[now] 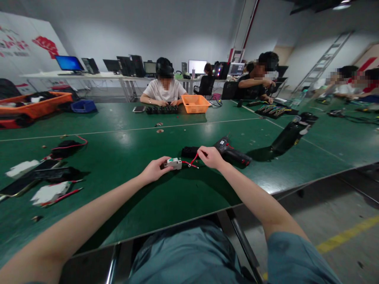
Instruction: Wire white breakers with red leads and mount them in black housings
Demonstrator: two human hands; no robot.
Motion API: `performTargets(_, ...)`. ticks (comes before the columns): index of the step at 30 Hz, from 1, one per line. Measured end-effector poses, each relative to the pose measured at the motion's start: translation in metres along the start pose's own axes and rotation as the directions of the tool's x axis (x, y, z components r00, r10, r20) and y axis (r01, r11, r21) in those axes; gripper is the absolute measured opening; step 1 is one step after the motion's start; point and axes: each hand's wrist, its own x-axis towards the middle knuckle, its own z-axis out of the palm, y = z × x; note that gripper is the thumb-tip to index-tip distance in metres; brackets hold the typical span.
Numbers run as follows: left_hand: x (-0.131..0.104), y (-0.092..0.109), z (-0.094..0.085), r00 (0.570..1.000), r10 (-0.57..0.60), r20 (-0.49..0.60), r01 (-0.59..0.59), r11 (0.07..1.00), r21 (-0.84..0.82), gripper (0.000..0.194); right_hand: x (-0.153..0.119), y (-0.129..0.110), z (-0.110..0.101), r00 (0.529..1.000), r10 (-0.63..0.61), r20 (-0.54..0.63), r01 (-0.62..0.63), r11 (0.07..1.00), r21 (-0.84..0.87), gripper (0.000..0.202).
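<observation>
My left hand (154, 170) is closed around a small white circuit breaker (174, 163) with a green part on top, just above the green table. Red wires come out of the breaker's right side; one short end with a bare metal tip points to the right. With thumb and fingers pinched, my right hand (211, 157) grips another red wire (194, 159) and bends it up from the breaker. Directly behind my right hand lies a black power drill (229, 152), partly covered by the hand.
On the left are a smartphone (17, 188), a white breaker (50, 193) with red wires and a black object (66, 149). A dark bottle (288, 136) stands at right. Across the table, people work near an orange basket (195, 104); a blue bin (83, 106) sits farther left.
</observation>
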Motion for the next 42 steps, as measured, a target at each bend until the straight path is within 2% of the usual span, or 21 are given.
performTargets(4,0.001,-0.002,0.001,1.0,-0.008,-0.011,0.008,1.0,-0.023,0.052,-0.001,-0.009,0.008,0.995,-0.051,0.082,0.046,0.997,0.07,0.03)
performTargets(9,0.0,0.001,0.003,0.999,0.052,0.015,-0.05,0.991,-0.121,0.053,-0.002,-0.022,0.02,0.981,-0.1,0.163,0.076,0.986,0.147,0.028)
performTargets(14,-0.005,0.01,-0.001,0.994,0.089,0.066,-0.087,0.996,-0.036,0.053,-0.001,-0.023,0.016,0.96,-0.136,0.243,0.116,0.989,0.096,0.031)
performTargets(19,-0.006,0.01,-0.001,0.987,0.116,0.107,-0.119,0.993,0.023,0.056,-0.003,-0.025,0.011,0.925,-0.17,0.339,0.144,0.984,0.101,0.034)
performTargets(23,-0.005,0.007,0.002,0.991,0.116,0.066,-0.116,0.993,0.003,0.059,-0.005,-0.034,0.015,0.888,-0.242,0.392,0.219,0.97,0.104,0.028)
performTargets(28,-0.005,0.008,0.008,0.997,0.078,0.023,-0.078,0.997,-0.024,0.053,-0.007,-0.043,0.024,0.849,-0.296,0.438,0.321,0.947,0.017,0.035)
performTargets(30,-0.005,0.01,0.008,0.998,0.065,0.022,-0.065,0.998,-0.012,0.048,-0.009,-0.043,0.026,0.849,-0.313,0.426,0.35,0.937,-0.01,0.041)
performTargets(32,-0.006,0.011,0.008,0.998,0.054,0.032,-0.053,0.998,-0.02,0.047,-0.01,-0.041,0.026,0.882,-0.305,0.359,0.341,0.939,-0.038,0.045)
performTargets(34,-0.007,0.011,0.006,0.997,0.054,0.055,-0.052,0.998,-0.041,0.049,-0.01,-0.038,0.025,0.938,-0.267,0.22,0.282,0.959,-0.04,0.04)
performTargets(36,-0.007,0.012,0.004,0.993,0.076,0.095,-0.07,0.996,-0.064,0.058,-0.009,-0.038,0.024,0.97,-0.233,0.075,0.233,0.972,0.011,0.028)
performTargets(37,-0.007,0.012,0.003,0.988,0.096,0.118,-0.088,0.993,-0.073,0.064,-0.008,-0.038,0.024,0.973,-0.231,0.025,0.23,0.972,0.049,0.024)
performTargets(39,-0.007,0.013,0.003,0.976,0.153,0.155,-0.144,0.987,-0.065,0.081,-0.004,-0.04,0.027,0.963,-0.268,-0.007,0.267,0.957,0.112,0.037)
performTargets(42,-0.007,0.013,0.004,0.959,0.228,0.171,-0.238,0.97,0.042,0.095,0.002,-0.044,0.035,0.932,-0.357,0.07,0.344,0.927,0.149,0.059)
